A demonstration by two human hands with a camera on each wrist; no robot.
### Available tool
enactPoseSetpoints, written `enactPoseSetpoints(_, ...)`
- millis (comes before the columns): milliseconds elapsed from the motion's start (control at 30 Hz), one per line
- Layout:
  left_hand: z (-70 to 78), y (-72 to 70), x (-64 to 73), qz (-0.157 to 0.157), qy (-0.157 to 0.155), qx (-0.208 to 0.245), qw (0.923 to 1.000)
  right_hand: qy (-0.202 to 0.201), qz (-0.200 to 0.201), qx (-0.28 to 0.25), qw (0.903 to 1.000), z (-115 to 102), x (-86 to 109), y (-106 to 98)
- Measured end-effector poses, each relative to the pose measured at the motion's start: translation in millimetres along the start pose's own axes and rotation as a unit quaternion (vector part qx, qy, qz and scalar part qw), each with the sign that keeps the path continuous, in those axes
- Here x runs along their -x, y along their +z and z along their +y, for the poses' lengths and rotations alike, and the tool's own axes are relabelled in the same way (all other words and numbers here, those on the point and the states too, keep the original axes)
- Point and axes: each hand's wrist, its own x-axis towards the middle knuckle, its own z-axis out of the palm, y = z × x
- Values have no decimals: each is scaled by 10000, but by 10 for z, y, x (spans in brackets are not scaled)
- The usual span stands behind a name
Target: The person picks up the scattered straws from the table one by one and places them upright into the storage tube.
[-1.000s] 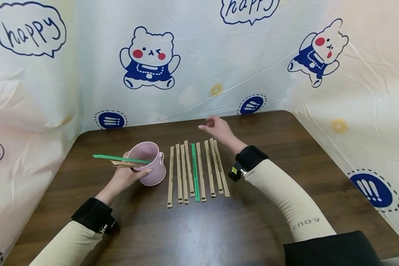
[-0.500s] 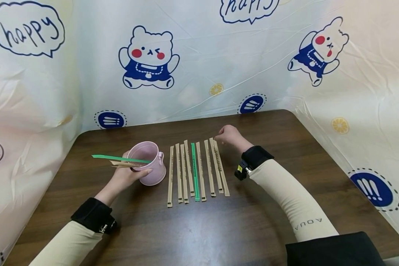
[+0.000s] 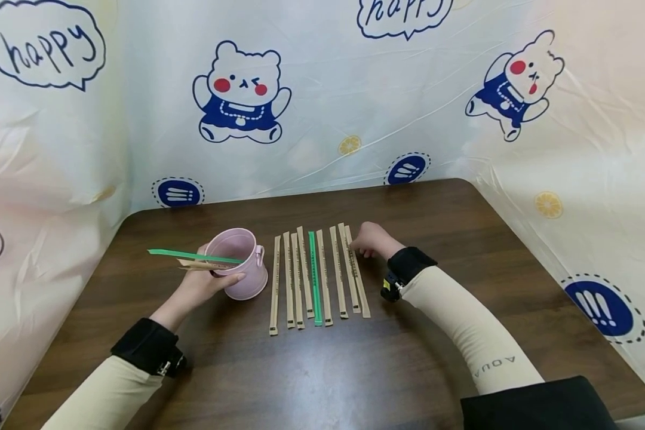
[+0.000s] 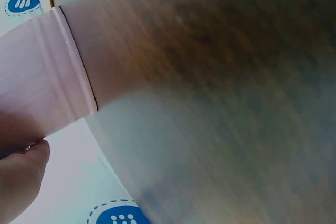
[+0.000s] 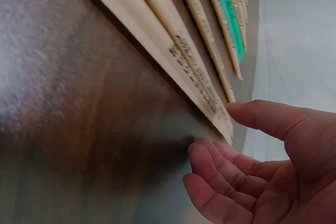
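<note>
My left hand (image 3: 204, 285) grips a small pink bucket (image 3: 249, 280) from its left side, thumb across the front. One green strip (image 3: 193, 256) and several tan ones (image 3: 204, 264) lean over the bucket's rim to the left. To the right, slim paper-wrapped sticks with printed text lie in a row on the table. Most are tan, with one green stick (image 3: 315, 278) in the middle. My right hand (image 3: 375, 240) is at the far end of the rightmost tan stick (image 3: 361, 286). In the right wrist view its thumb (image 5: 257, 115) and loosely bent fingers lie on either side of that end.
The brown wooden table (image 3: 322, 382) has rounded corners and stretches out in front of the row. A pale printed cloth (image 3: 312, 89) with bears hangs behind and at both sides of the table.
My right hand has come down and toward me, from beyond the row to the far end of the rightmost stick. The left hand, bucket and row of sticks stay as they were.
</note>
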Motion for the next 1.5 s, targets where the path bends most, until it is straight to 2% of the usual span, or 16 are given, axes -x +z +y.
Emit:
enactPoseSetpoints(200,-22,-8,-17,-48,-71,101,9999,-200,175,132,9996,-13,35,53)
enactPoseSetpoints(467,-26,-14,-4,-37,-56,132,9999,-215,358,168,9990,-60,86,141)
enactPoseSetpoints(733,10,-19,-5,-25,-15,220,9998,-123,436,70,9990,-44,30,179)
enactPoseSetpoints(1033,-4,-37,2,-79,-110,227,9997,95,402,-399,9983,27,-86,74)
enactPoseSetpoints(1267,-1,-33,-1,-105,-104,140,9998,374,305,-550,9973,97,-121,10)
enactPoseSetpoints(1500,-5,-30,4,-111,-229,120,9996,333,187,-1269,9912,139,-87,-53)
